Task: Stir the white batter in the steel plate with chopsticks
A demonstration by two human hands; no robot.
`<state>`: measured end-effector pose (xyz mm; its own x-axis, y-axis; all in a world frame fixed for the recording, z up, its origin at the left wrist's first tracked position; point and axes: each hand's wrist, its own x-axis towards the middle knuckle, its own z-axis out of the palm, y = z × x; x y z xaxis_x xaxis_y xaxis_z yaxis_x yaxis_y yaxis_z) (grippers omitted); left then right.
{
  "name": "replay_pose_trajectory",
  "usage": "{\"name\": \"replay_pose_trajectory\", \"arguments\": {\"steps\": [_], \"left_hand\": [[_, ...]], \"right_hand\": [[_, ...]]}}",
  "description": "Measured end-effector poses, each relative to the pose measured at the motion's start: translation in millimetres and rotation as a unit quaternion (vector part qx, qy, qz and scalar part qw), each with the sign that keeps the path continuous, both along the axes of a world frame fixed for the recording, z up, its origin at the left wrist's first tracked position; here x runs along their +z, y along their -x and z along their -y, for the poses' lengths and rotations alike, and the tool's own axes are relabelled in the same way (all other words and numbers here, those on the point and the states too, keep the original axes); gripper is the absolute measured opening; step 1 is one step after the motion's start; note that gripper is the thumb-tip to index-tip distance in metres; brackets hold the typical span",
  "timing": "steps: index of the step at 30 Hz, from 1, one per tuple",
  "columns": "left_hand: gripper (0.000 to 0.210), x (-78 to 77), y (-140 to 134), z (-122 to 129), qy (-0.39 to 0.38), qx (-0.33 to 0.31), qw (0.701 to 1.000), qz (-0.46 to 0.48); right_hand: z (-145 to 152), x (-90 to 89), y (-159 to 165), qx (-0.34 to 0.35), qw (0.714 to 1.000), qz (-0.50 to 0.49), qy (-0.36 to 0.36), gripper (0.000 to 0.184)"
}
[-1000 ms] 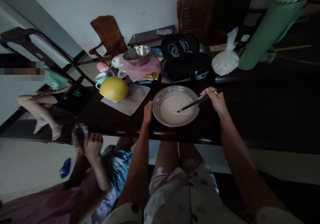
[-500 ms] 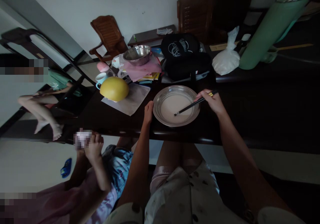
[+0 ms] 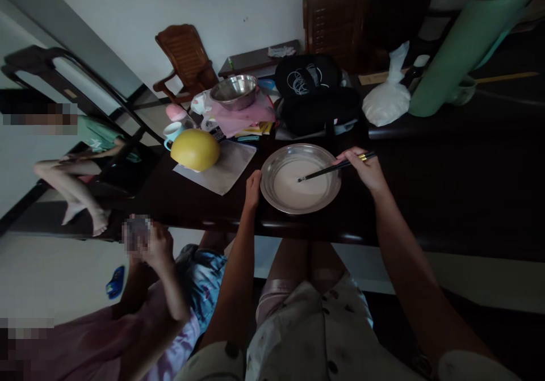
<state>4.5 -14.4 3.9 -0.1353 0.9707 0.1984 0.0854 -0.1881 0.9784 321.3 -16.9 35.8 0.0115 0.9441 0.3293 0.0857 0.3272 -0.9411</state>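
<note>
A shallow metal bowl (image 3: 301,210) stands on the dark table, with a milky off-white liquid (image 3: 310,192) in it. My left hand (image 3: 253,189) grips the bowl's left side, the thumb at the rim and the other fingers mostly hidden. Over the right rim, my right hand (image 3: 364,168) is closed around a pair of black chopsticks (image 3: 322,171) with gold bands near the top. They slant down to the left, and their wet tips are in or just at the liquid, near the bowl's middle.
Left of the bowl, a yellow pomelo-like fruit (image 3: 195,150) rests on a grey mat (image 3: 232,168). Behind are a mug (image 3: 173,132), a smaller metal bowl (image 3: 234,100) and a black bag (image 3: 317,105). A tied bag of white powder (image 3: 386,104) stands beside a green flask (image 3: 451,57). Two people sit at left.
The chopstick tips have moved slightly away from me within the bowl, and the chopsticks lie at a flatter slant. My left hand stays on the bowl.
</note>
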Motion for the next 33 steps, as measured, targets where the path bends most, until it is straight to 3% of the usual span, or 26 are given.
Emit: {"name": "replay_pose_trajectory", "arguments": {"steps": [3, 7, 13, 18, 24, 29, 33], "left_hand": [[0.047, 0.1, -0.1, 0.0, 0.002, 0.003, 1.0, 0.003], [0.047, 0.9, -0.5, 0.3, 0.013, 0.006, 1.0, 0.012], [0.048, 1.7, 0.0, 0.5, -0.001, -0.004, 1.0, -0.002], [0.047, 2.7, -0.6, 2.0, 0.009, 0.003, 1.0, 0.0], [0.047, 0.3, -0.4, 0.9, 0.009, 0.005, 1.0, 0.008], [0.047, -3.6, 1.9, -1.0, -0.004, -0.009, 1.0, 0.007], [0.047, -4.3, 2.6, -1.4, -0.01, -0.008, 1.0, -0.012]], "right_hand": [[-0.5, -1.4, -2.3, -0.008, 1.0, -0.008, 0.003, 0.039], [-0.4, -2.0, -1.3, 0.034, 0.999, 0.02, 0.009, 0.039], [-2.0, -2.6, -3.2, -0.01, 1.0, 0.002, -0.006, 0.038], [-1.7, -1.6, 0.9, 0.04, 0.999, 0.024, 0.001, 0.038], [-0.3, -1.0, -1.1, -0.012, 1.0, -0.009, 0.007, 0.039], [-0.2, -2.0, -0.5, 0.038, 0.999, 0.014, 0.0, 0.038], [-0.5, 0.6, -0.9, -0.007, 1.0, 0.004, -0.011, 0.04]]}}
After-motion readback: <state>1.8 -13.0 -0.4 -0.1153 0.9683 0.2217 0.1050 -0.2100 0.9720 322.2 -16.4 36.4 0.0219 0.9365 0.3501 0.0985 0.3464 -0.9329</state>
